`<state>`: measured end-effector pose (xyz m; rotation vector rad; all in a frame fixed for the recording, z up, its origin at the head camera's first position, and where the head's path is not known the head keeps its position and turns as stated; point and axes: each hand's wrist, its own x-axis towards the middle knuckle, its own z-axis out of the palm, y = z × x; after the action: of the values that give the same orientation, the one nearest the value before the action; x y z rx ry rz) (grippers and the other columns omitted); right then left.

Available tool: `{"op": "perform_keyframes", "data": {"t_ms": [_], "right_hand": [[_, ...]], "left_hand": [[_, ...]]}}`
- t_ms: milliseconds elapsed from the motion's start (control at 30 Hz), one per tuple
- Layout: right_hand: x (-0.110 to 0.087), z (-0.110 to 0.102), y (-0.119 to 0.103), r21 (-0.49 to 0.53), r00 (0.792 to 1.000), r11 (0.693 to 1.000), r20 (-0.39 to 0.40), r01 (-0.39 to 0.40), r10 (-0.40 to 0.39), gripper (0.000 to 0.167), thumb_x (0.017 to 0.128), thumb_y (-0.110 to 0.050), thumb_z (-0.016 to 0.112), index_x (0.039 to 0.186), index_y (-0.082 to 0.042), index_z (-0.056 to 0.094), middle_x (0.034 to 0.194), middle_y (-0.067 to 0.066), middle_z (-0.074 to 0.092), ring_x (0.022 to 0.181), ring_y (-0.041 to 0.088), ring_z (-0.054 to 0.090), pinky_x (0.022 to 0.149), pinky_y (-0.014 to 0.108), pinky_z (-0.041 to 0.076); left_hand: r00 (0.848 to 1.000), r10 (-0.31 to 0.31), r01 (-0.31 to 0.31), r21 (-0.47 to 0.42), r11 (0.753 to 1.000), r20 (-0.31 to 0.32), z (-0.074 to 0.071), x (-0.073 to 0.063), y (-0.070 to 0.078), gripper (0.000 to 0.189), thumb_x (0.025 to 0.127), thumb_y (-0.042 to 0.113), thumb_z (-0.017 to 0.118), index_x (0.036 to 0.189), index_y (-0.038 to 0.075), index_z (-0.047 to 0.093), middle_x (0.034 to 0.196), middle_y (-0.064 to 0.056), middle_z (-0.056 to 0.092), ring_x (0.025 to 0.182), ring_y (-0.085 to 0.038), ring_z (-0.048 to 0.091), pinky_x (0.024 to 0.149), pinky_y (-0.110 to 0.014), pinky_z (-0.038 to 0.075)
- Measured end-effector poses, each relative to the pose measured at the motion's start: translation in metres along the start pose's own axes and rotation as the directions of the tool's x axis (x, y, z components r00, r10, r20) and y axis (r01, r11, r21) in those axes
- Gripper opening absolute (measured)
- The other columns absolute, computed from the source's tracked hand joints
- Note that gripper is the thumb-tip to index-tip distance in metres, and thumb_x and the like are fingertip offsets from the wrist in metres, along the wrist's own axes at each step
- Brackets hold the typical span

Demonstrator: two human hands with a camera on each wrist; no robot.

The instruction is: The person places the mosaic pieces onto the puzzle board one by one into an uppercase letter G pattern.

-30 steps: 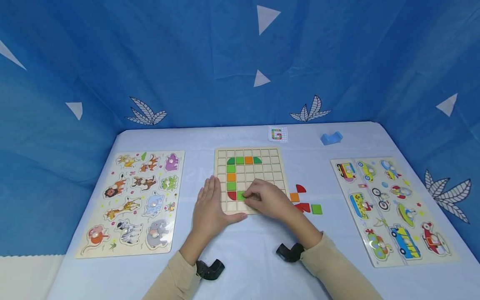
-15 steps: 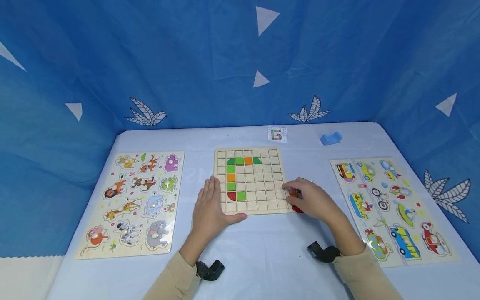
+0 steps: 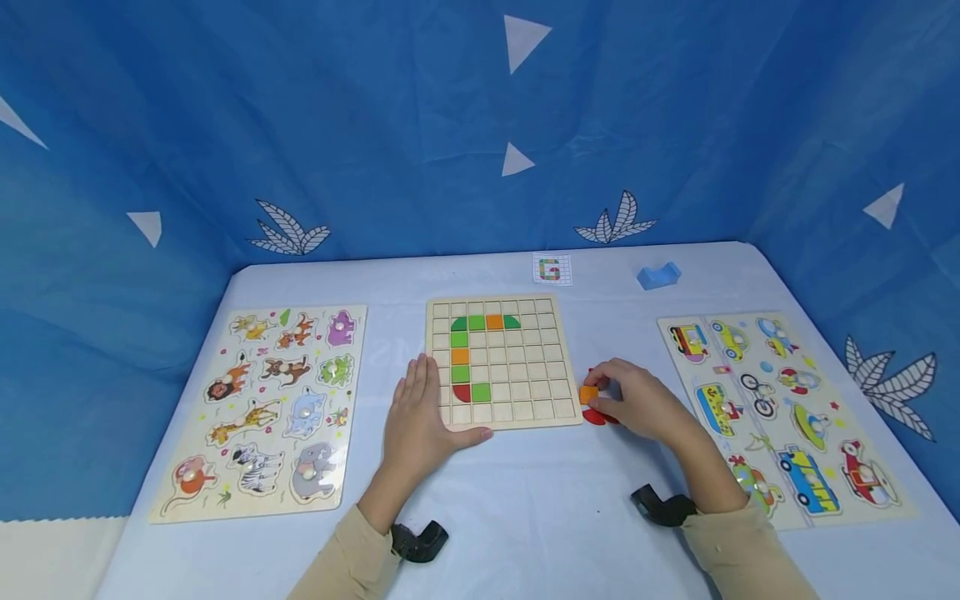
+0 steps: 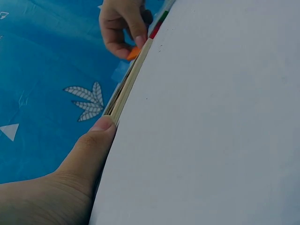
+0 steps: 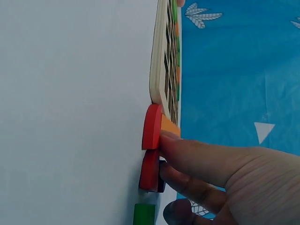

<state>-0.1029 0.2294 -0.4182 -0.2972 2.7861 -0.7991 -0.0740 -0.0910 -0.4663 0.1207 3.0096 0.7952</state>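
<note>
A wooden grid board (image 3: pixel 532 367) lies mid-table, with green, orange and red pieces set in its left columns and along an upper row. My left hand (image 3: pixel 420 417) rests against its lower left corner, fingers straight along the left side and thumb stretched along the front edge. Just off the board's right side, my right hand (image 3: pixel 637 400) pinches an orange square tile (image 3: pixel 588 395) between thumb and fingers. Red curved pieces (image 3: pixel 597 417) lie beneath and beside that hand. The right wrist view shows a green block (image 5: pixel 144 214) close by, which the hand covers in the head view.
An animal peg puzzle (image 3: pixel 352 450) lies at the left, a vehicle peg puzzle (image 3: pixel 723 450) at the right. Behind the board are a small pattern card (image 3: pixel 552 269) and a blue block (image 3: pixel 658 276). A blue curtain (image 3: pixel 375 125) bounds the table's back and sides.
My right hand has left a green tile on the board's lower row, moved right to the loose pieces and taken hold of an orange tile. The left hand has stayed put.
</note>
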Motion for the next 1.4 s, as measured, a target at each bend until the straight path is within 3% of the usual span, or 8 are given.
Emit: {"op": "perform_keyframes", "data": {"t_ms": [233,367,500,900,1400], "right_hand": [[0.004,-0.003,-0.003,0.097,0.999,0.995,-0.015,-0.031,0.033,0.020,0.088,-0.015,0.076,0.103,-0.019,0.065,0.094,0.002,0.064,0.075,0.020,0.053,0.058,0.026,0.050],[0.013,0.002,-0.012,0.152,0.999,0.988,-0.046,0.016,-0.009,0.018,0.089,-0.017,0.074,0.104,-0.019,0.065,0.090,0.002,0.063,0.073,0.019,0.052,0.055,0.024,0.046],[0.023,0.013,-0.030,0.184,0.999,0.982,-0.023,0.045,-0.041,0.016,0.090,-0.021,0.074,0.103,-0.022,0.065,0.091,-0.001,0.064,0.066,0.019,0.051,0.051,0.025,0.044],[0.043,0.050,-0.079,0.174,0.990,0.976,0.032,0.128,-0.136,0.013,0.089,-0.021,0.075,0.096,-0.025,0.065,0.083,-0.009,0.061,0.076,0.013,0.055,0.067,0.027,0.050],[0.044,0.056,-0.084,0.059,0.985,0.983,0.002,0.171,-0.172,0.011,0.088,-0.020,0.076,0.099,-0.021,0.074,0.095,-0.010,0.063,0.085,0.009,0.057,0.079,0.027,0.051]], "left_hand": [[1.000,-0.001,0.001,0.000,1.000,0.001,0.001,0.000,0.000,0.140,0.060,0.083,0.072,0.159,0.003,0.012,0.168,-0.013,0.006,0.156,-0.027,0.002,0.126,-0.048,0.011],[1.000,-0.002,0.002,-0.004,1.000,0.001,0.000,0.000,0.000,0.140,0.060,0.082,0.073,0.159,0.003,0.012,0.168,-0.013,0.007,0.156,-0.027,0.002,0.126,-0.048,0.011],[1.000,-0.003,0.003,-0.002,1.000,0.008,0.000,-0.001,0.000,0.139,0.061,0.082,0.072,0.158,0.003,0.013,0.168,-0.012,0.007,0.156,-0.027,0.003,0.126,-0.049,0.012],[1.000,-0.001,0.001,0.000,1.000,-0.002,0.000,0.000,0.000,0.138,0.061,0.082,0.072,0.158,0.002,0.015,0.168,-0.013,0.010,0.156,-0.027,0.005,0.126,-0.049,0.014],[1.000,-0.004,0.004,-0.005,1.000,0.003,-0.001,-0.001,0.001,0.138,0.061,0.082,0.072,0.158,0.001,0.016,0.167,-0.013,0.010,0.156,-0.028,0.004,0.126,-0.050,0.013]]}}
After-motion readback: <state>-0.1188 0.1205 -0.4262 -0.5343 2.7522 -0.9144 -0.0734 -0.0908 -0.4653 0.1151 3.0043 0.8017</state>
